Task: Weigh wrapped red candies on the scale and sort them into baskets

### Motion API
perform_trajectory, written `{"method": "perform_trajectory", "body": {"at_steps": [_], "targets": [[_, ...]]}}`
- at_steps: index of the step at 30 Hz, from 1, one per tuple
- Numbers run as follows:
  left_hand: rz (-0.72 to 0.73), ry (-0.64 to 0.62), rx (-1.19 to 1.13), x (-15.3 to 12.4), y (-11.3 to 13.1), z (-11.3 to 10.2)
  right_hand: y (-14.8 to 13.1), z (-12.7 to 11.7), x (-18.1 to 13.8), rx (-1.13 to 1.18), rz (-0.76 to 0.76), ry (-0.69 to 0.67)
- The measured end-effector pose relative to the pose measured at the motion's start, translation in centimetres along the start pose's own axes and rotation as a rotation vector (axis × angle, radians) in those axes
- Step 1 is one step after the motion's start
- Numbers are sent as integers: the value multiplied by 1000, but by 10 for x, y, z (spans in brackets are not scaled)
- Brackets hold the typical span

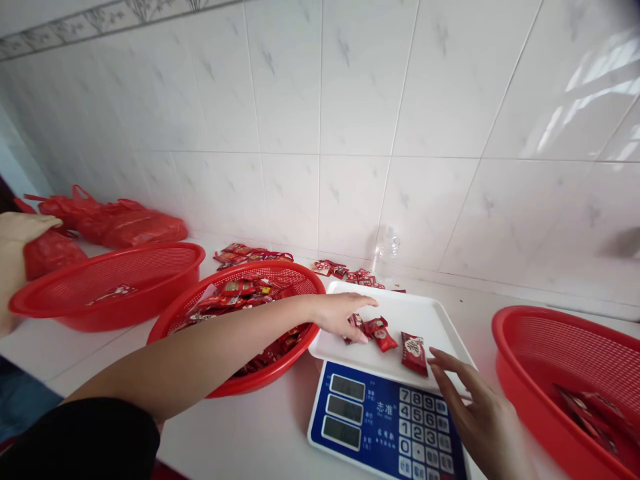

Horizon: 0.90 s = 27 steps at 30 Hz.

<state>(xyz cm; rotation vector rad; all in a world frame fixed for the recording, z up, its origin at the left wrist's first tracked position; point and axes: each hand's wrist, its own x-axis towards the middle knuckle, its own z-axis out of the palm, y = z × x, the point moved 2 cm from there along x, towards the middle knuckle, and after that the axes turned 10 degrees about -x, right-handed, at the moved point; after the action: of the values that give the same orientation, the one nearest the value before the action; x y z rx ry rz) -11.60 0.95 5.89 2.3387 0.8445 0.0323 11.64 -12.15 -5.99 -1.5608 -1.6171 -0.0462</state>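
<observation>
My left hand [343, 315] reaches across to the white tray [430, 313] of a blue electronic scale [385, 420] and lies over a few red wrapped candies [377, 331], fingers curled around some of them. One more red packet [414, 352] lies alone on the tray. My right hand [475, 407] hovers over the scale's keypad with fingers spread, its fingertips near the lone packet, holding nothing.
A red basket [295, 347] full of red candies sits left of the scale. Another red basket [120, 293] stands further left, a third [550, 360] at the right. Loose candies [345, 270] and red plastic bags [115, 223] lie by the tiled wall. Another person's hand [15, 253] shows at far left.
</observation>
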Motion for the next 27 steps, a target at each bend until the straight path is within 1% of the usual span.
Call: {"method": "perform_trajectory", "body": {"at_steps": [2,3,5,7,12,15,18,20,22,24,26,27], "targets": [[-39,-82,65,2,1,9,-2,0,2,-28,-25,-15],[-66,-103,81,3,-1,15,-3,0,3,-57,-43,-21],[-101,-104,102,7,-4,27,-7,0,4,-132,-84,-30],[-104,-70,106,11,-6,39,-11,1,5,-201,-145,-28],[-8,18,74,26,-2,58,-14,5,4,-289,-324,-33],[51,38,48,35,3,65,-14,7,3,-334,-374,-56],[96,27,13,38,8,67,-15,8,3,-386,-389,-68],[113,32,-26,37,8,62,-14,8,2,-399,-395,-68],[129,100,-80,34,3,48,-13,9,2,-404,-394,-66],[121,263,-137,29,-8,27,-10,9,1,-405,-403,-60],[39,454,-158,20,-28,3,-6,10,-1,-410,-415,-42],[-24,528,-153,14,-40,-8,-5,11,-2,-411,-417,-34]]}}
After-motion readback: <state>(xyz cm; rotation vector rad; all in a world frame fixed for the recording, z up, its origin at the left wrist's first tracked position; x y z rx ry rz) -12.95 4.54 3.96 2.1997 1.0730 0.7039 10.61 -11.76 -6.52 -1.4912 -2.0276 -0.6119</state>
